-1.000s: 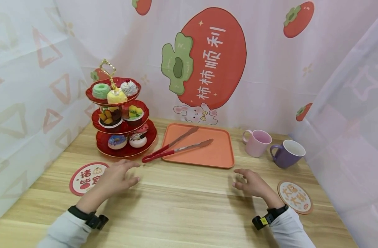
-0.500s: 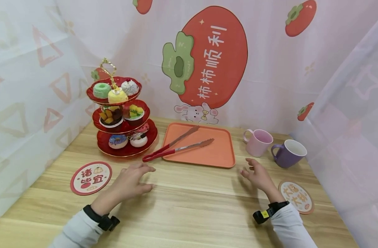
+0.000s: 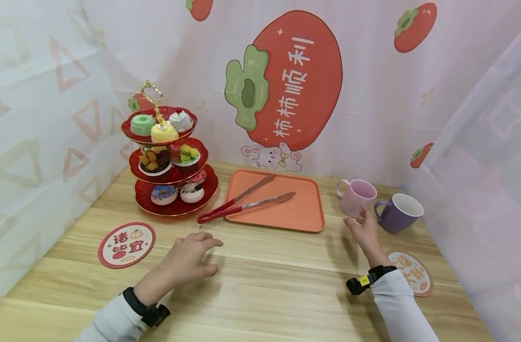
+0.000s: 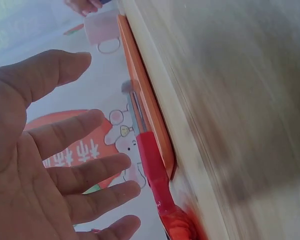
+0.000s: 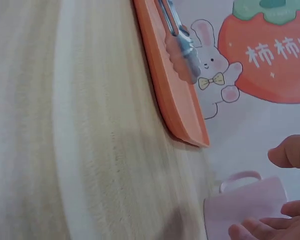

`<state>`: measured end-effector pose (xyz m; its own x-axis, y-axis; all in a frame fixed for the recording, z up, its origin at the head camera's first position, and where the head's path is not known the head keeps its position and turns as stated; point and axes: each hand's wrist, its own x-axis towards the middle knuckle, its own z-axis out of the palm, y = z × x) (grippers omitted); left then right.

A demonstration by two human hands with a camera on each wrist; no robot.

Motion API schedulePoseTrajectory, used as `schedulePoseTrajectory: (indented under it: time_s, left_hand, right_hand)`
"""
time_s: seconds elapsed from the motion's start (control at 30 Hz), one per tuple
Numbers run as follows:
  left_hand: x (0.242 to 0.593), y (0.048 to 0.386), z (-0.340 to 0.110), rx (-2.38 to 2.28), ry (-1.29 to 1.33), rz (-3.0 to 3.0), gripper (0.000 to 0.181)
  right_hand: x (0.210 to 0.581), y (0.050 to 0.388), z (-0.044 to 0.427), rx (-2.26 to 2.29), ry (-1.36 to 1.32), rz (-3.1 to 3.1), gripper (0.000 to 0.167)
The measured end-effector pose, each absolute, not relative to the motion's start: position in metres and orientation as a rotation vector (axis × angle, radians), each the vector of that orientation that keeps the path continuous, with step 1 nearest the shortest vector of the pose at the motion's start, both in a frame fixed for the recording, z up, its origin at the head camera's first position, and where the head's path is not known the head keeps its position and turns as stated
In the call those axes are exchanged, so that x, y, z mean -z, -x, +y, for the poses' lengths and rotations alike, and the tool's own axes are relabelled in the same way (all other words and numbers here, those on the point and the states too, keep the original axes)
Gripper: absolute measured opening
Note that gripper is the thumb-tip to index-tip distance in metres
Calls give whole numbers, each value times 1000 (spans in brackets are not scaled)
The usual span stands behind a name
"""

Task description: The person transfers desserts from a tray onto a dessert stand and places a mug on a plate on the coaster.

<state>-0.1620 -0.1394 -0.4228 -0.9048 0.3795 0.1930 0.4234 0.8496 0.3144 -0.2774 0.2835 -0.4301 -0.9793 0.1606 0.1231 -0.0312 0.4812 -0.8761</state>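
Note:
My right hand [image 3: 365, 232] is just in front of the pink mug [image 3: 354, 202], with thumb and fingers spread. In the right wrist view its fingertips overlap the pink mug [image 5: 242, 202]; whether they touch it I cannot tell. Above the tabletop, near the middle left, my left hand [image 3: 187, 262] holds nothing, and its fingers look loosely extended in the left wrist view. Red-handled tongs [image 3: 230, 212] lie spread across the orange tray [image 3: 305, 202], handle end jutting past its left corner. Beside the pink mug stands a purple mug [image 3: 395, 219].
A three-tier red stand [image 3: 175, 209] at the back left bears cakes, dessert cups and doughnuts. One round coaster [image 3: 127, 244] lies at the left; another coaster [image 3: 416, 275] is partly behind the right wrist. Printed curtains [image 3: 371, 95] enclose the table [image 3: 260, 294].
My right hand has moved forward and to the right, up to the pink mug. The left hand has shifted right, away from the left coaster. Tongs and tray have stayed put.

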Motion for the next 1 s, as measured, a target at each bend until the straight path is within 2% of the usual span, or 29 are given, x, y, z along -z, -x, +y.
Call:
schedulePoseTrajectory:
  time_s: [0.47, 1.0]
  left_hand:
    - [421, 146, -120, 540, 712, -2936, 50]
    - [425, 139, -107, 559, 814, -2930, 48]
  right_hand:
    - [440, 307, 286, -1608, 271, -2302, 77]
    - [466, 332, 292, -1435, 333, -2315, 83]
